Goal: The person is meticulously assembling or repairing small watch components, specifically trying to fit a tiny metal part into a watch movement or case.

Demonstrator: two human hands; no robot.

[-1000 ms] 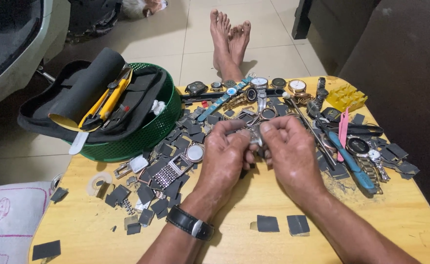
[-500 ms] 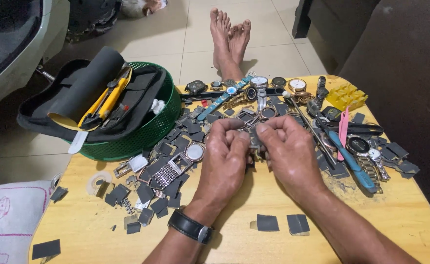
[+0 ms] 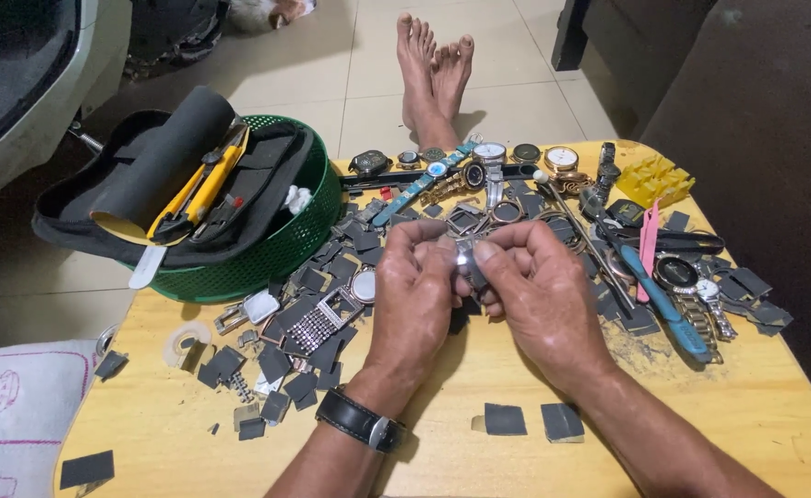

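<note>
Over the middle of a yellow wooden table (image 3: 746, 415), my left hand (image 3: 414, 295) and my right hand (image 3: 539, 295) meet fingertip to fingertip around a small shiny metal watch part (image 3: 466, 255). Both hands pinch it from opposite sides, a little above the tabletop. A black wristwatch (image 3: 361, 421) sits on my left wrist. Around the hands lie many dark grey square pads (image 3: 306, 369), a metal watch with its bracelet (image 3: 318, 323) and loose watch cases.
A green basket (image 3: 276, 254) at the table's left holds a black pouch with yellow-handled pliers (image 3: 198, 189). Several watches (image 3: 493, 157), a blue tool (image 3: 663, 304), pink tweezers (image 3: 648, 244) and a yellow holder (image 3: 654, 180) lie at back and right. Bare feet (image 3: 433, 74) rest on the tiled floor beyond.
My fingers shifted slightly on the metal part and the hands stayed in place over the table's middle. Nothing else moved.
</note>
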